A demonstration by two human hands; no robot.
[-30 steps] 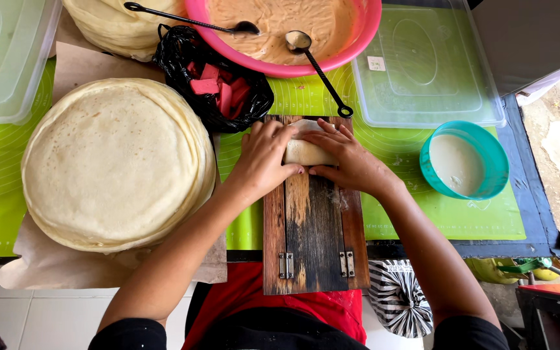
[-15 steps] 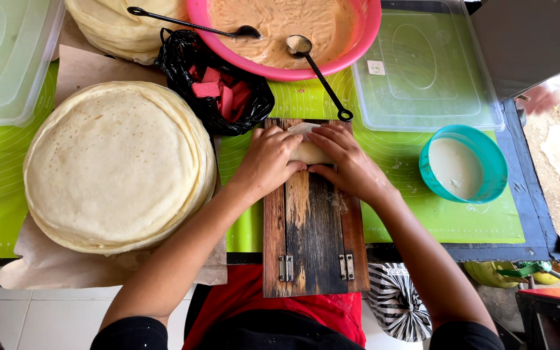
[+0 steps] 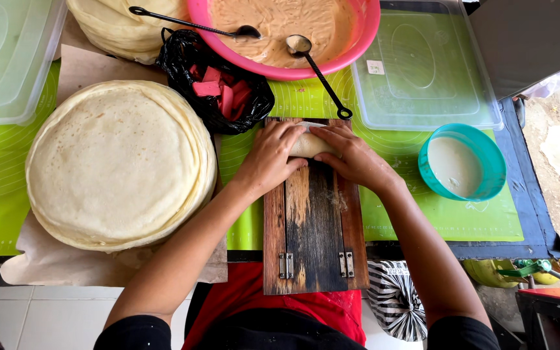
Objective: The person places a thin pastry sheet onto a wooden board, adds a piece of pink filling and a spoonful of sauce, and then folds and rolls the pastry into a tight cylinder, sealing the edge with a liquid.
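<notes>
Left hand and right hand fingers grasping one rolled wrapper at wooden board far edge, near half bare, two ladles beyond

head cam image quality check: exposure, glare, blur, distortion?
Head view: daylight, mostly even and sharp; ground at the right edge is blown out white. Soft sheen on the clear lid. No motion blur on left hand, right hand or the rolled wrap. Slight wide-angle bowing at the table edge.
</notes>
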